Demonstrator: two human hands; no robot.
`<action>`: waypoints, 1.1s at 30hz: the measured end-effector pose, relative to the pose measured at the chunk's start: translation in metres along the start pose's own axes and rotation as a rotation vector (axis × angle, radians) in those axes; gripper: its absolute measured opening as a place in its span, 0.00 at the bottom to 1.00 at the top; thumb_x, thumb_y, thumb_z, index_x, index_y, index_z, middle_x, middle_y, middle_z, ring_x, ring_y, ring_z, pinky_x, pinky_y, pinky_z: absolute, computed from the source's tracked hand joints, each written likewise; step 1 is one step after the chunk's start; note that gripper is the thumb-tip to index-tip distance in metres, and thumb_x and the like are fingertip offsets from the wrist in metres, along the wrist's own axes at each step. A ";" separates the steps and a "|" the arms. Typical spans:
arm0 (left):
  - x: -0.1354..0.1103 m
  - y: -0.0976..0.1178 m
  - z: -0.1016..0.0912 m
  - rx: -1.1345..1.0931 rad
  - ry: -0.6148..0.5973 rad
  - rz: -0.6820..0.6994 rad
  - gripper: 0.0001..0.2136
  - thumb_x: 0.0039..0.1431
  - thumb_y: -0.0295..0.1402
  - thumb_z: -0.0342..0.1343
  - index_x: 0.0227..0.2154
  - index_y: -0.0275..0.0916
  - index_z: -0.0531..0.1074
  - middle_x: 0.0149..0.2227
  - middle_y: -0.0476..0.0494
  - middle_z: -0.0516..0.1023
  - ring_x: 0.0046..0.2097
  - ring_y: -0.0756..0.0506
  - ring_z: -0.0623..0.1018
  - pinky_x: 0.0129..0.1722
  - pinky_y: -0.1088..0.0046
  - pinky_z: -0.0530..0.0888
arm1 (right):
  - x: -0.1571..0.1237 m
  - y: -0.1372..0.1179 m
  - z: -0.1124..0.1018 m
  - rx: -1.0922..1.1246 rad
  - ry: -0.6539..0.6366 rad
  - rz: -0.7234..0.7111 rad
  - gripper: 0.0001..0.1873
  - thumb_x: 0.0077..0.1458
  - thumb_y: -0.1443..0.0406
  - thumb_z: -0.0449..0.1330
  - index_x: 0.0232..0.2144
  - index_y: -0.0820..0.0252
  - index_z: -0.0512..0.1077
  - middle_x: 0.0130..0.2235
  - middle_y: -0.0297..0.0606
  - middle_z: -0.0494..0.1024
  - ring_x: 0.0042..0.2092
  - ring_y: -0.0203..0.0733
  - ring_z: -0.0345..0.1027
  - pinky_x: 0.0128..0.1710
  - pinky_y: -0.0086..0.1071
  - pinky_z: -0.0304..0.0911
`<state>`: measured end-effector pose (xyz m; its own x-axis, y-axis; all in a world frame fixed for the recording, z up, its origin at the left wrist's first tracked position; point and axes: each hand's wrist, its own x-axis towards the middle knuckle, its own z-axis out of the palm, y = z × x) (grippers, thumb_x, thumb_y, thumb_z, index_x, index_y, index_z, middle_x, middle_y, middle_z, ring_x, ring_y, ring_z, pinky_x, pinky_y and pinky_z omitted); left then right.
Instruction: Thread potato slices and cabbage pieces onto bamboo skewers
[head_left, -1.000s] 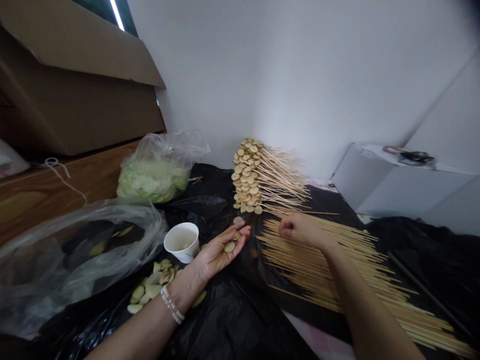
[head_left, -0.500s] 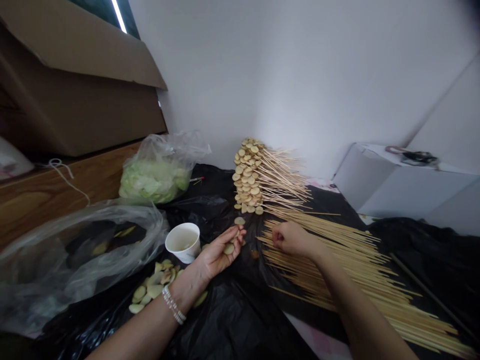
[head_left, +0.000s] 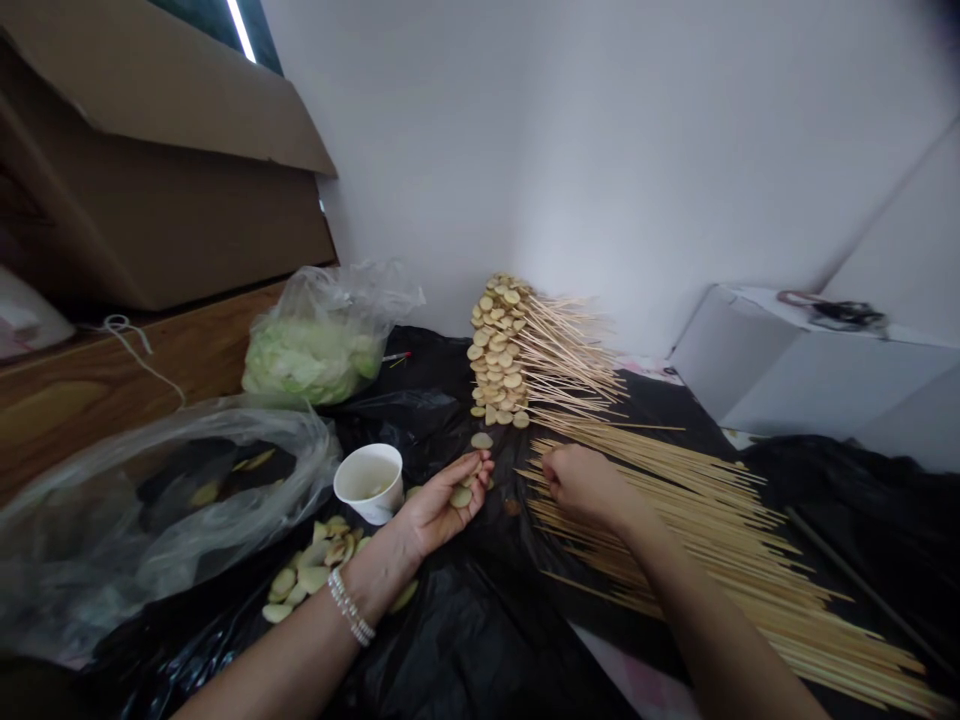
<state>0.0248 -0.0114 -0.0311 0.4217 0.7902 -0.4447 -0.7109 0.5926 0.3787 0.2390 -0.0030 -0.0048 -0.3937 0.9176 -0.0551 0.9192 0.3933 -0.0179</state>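
Many skewers (head_left: 501,350) filled, many sticks (head_left: 701,500) bare
Our left grip (head_left: 436,515) cradles slices (head_left: 460,497); whether our right grip (head_left: 589,485) clasps anything, we cannot tell.

blk plastic film (head_left: 480,640) over worktop: thin, creased, glossiest nr its near l corner. skewers (head_left: 720,520) twd r edge: bare wood, matt. slices (head_left: 311,580), near l: smooth cut faces, faint sheen. cup (head_left: 384,507), l of middle: smooth, paper or plastic, can't tell. clear bag (head_left: 169,560) at l edge: thin plastic, crumpled, shiny folds. bag w/ greens (head_left: 322,355), far l corner: similar film, wrinkled. big box (head_left: 195,225) beyond l edge: brown cardboard, matt. board (head_left: 214,335) under it: grained wood, slight sheen. wall (head_left: 600,150) past far edge: smooth, matt.
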 end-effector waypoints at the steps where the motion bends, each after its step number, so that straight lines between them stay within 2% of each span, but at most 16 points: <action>1: 0.000 0.000 0.001 0.001 0.005 0.000 0.05 0.61 0.22 0.51 0.36 0.30 0.72 0.31 0.42 0.76 0.28 0.54 0.76 0.25 0.85 0.74 | 0.000 -0.001 0.000 -0.028 -0.001 0.007 0.11 0.54 0.69 0.51 0.29 0.62 0.74 0.35 0.45 0.79 0.34 0.42 0.71 0.30 0.30 0.54; 8: 0.000 -0.001 0.001 -0.015 0.031 0.040 0.06 0.61 0.22 0.50 0.36 0.30 0.73 0.32 0.40 0.77 0.30 0.52 0.78 0.26 0.84 0.75 | 0.002 0.000 -0.002 -0.019 0.003 0.001 0.10 0.55 0.69 0.51 0.29 0.62 0.72 0.34 0.43 0.78 0.35 0.41 0.70 0.32 0.30 0.54; 12: 0.000 -0.002 0.000 -0.016 0.024 0.088 0.07 0.61 0.21 0.51 0.36 0.30 0.73 0.36 0.38 0.78 0.35 0.49 0.79 0.30 0.82 0.77 | -0.001 -0.002 -0.006 0.049 0.114 -0.045 0.07 0.54 0.69 0.51 0.33 0.60 0.70 0.35 0.40 0.77 0.35 0.39 0.68 0.34 0.30 0.52; 15: 0.001 -0.002 -0.002 -0.013 -0.009 0.083 0.08 0.61 0.21 0.51 0.38 0.29 0.74 0.35 0.39 0.78 0.35 0.50 0.79 0.31 0.82 0.77 | -0.002 -0.006 -0.007 0.095 0.197 -0.068 0.06 0.53 0.70 0.52 0.33 0.59 0.68 0.35 0.38 0.75 0.35 0.37 0.66 0.34 0.29 0.52; 21: 0.004 0.000 -0.009 0.007 -0.071 0.065 0.10 0.63 0.28 0.51 0.43 0.31 0.73 0.28 0.43 0.75 0.25 0.55 0.74 0.24 0.84 0.73 | 0.000 -0.015 -0.005 0.094 0.311 -0.105 0.11 0.62 0.67 0.46 0.39 0.58 0.67 0.34 0.37 0.74 0.33 0.38 0.66 0.32 0.29 0.49; 25: 0.003 0.002 -0.005 0.001 -0.061 0.036 0.15 0.65 0.35 0.48 0.45 0.28 0.72 0.34 0.37 0.77 0.31 0.51 0.77 0.29 0.80 0.76 | -0.002 -0.022 -0.005 0.082 0.338 -0.137 0.14 0.65 0.65 0.43 0.41 0.57 0.68 0.35 0.37 0.75 0.34 0.38 0.67 0.31 0.30 0.48; 27: 0.001 0.002 -0.002 0.003 -0.031 0.043 0.14 0.64 0.32 0.48 0.44 0.27 0.72 0.36 0.35 0.77 0.35 0.49 0.78 0.33 0.79 0.77 | -0.003 -0.024 -0.005 0.077 0.332 -0.145 0.14 0.65 0.65 0.44 0.41 0.57 0.69 0.35 0.36 0.75 0.34 0.38 0.67 0.30 0.30 0.48; 29: 0.001 0.001 -0.001 0.018 -0.014 0.088 0.10 0.63 0.25 0.49 0.43 0.27 0.72 0.37 0.36 0.78 0.36 0.50 0.79 0.35 0.79 0.76 | -0.003 -0.025 -0.005 0.077 0.326 -0.147 0.14 0.65 0.64 0.44 0.41 0.57 0.69 0.35 0.36 0.75 0.34 0.38 0.67 0.30 0.30 0.48; 31: 0.000 0.000 -0.002 0.039 -0.031 0.132 0.11 0.60 0.19 0.49 0.44 0.28 0.72 0.37 0.38 0.78 0.36 0.51 0.79 0.36 0.81 0.76 | -0.003 -0.025 -0.005 0.091 0.326 -0.152 0.14 0.65 0.64 0.44 0.42 0.57 0.69 0.35 0.36 0.75 0.34 0.38 0.67 0.31 0.30 0.49; 33: 0.000 0.000 -0.002 0.050 -0.049 0.156 0.13 0.59 0.18 0.50 0.45 0.30 0.73 0.37 0.40 0.78 0.35 0.52 0.79 0.35 0.82 0.76 | -0.003 -0.025 -0.005 0.117 0.326 -0.163 0.14 0.65 0.65 0.45 0.42 0.57 0.70 0.36 0.37 0.76 0.35 0.38 0.68 0.33 0.30 0.50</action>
<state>0.0239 -0.0118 -0.0333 0.3360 0.8793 -0.3374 -0.7414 0.4679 0.4810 0.2170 -0.0153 0.0011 -0.4983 0.8212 0.2781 0.8315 0.5435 -0.1150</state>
